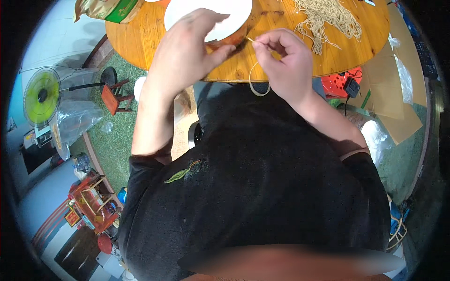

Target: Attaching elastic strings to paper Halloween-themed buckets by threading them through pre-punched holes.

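Note:
Above the near edge of a round wooden table (286, 65), my right hand (288, 61) is closed in a pinch on a thin cream strand (253, 79). One short end pokes out past the fingertips, and the rest loops down in front of the table edge. My left hand (185, 51) is held to the left of it, thumb and fingers apart with nothing between them. Behind the left hand lies a large white plate-like disc (234, 21), partly covered by that hand. A loose tangled heap of similar cream strands (323, 21) rests at the table's far right.
A tan and green bag (115, 10) stands on the table's far left. On the floor to the left are a green-bladed fan (42, 97) and a small wooden stool (115, 97). A red perforated seat (335, 85) and cardboard sheets (384, 89) are at the right.

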